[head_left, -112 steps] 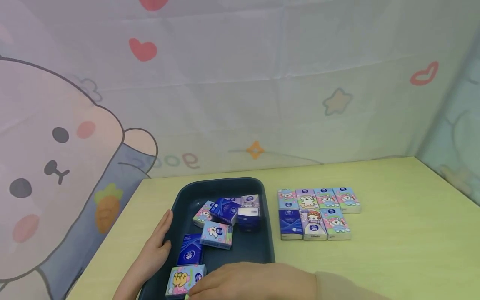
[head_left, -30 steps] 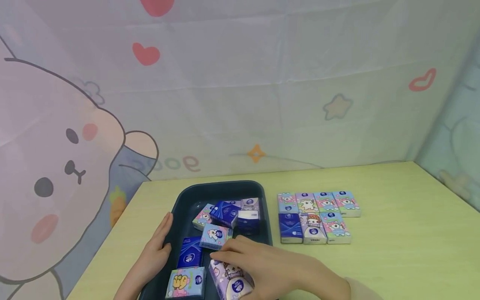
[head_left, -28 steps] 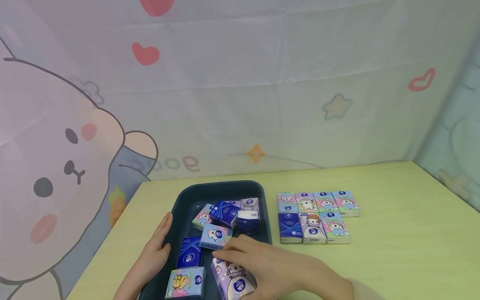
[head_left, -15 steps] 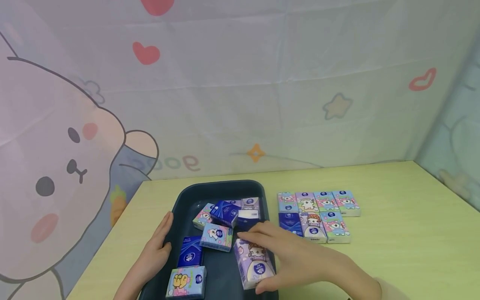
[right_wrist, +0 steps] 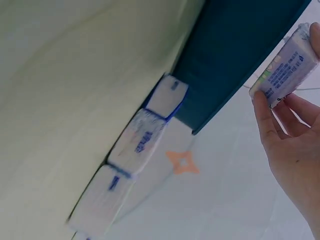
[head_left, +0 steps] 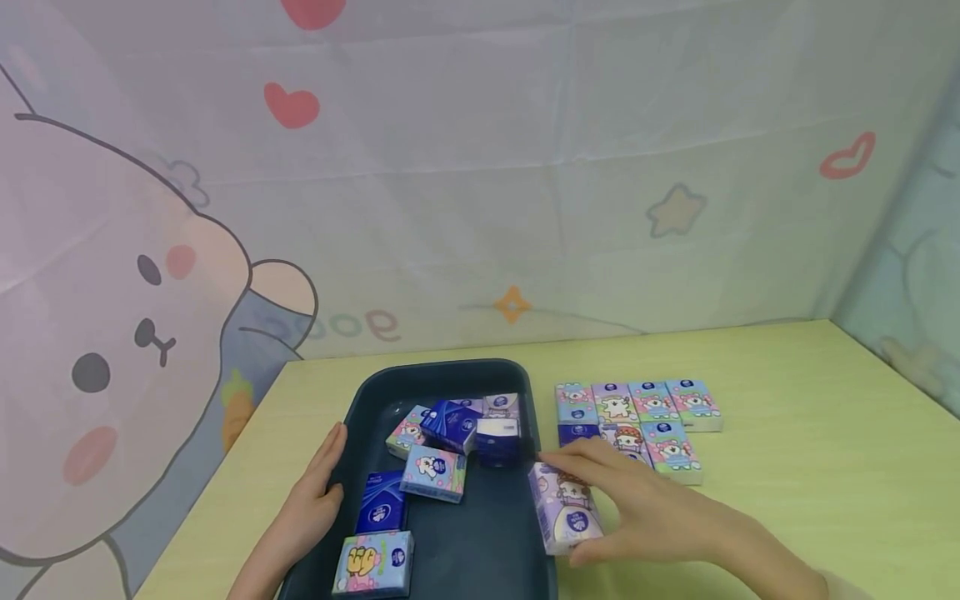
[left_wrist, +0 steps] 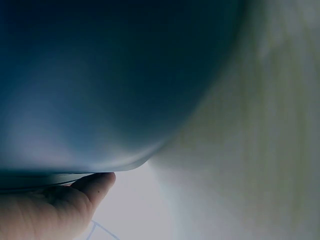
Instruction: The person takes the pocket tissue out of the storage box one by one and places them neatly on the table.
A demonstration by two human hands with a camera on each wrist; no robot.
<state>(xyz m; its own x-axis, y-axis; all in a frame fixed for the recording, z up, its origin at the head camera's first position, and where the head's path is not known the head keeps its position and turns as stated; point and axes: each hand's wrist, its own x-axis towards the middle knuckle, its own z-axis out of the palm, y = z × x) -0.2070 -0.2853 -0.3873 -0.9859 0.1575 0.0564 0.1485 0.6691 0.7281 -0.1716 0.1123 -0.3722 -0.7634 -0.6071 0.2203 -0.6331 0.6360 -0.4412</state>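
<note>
My right hand [head_left: 637, 504] pinches a purple pocket tissue pack [head_left: 566, 508] between thumb and fingertips, over the right rim of the dark blue tray [head_left: 480, 542]. The right wrist view shows the same tissue pack [right_wrist: 285, 72] raised level with the tray's upper edge, fingertips at its ends. My left hand [head_left: 311, 496] rests against the tray's left side with fingers straight. In the left wrist view, a fingertip of the left hand [left_wrist: 65, 205] touches the tray's wall [left_wrist: 100, 100]. Inside the tray lie several packs, among them a blue one [head_left: 381, 502] and a light blue one [head_left: 433, 472].
Right of the tray, tissue packs stand in two touching rows on the yellow-green table [head_left: 787, 467]; a pink-and-blue pack [head_left: 672, 450] ends the front row. My right hand partly covers the front row's blue pack [head_left: 577, 433]. A printed cloth [head_left: 465, 167] hangs behind.
My right hand has gripped the purple tissue pack, lifted it from the tray's near end and carried it right to the rim. My left hand keeps its place.
</note>
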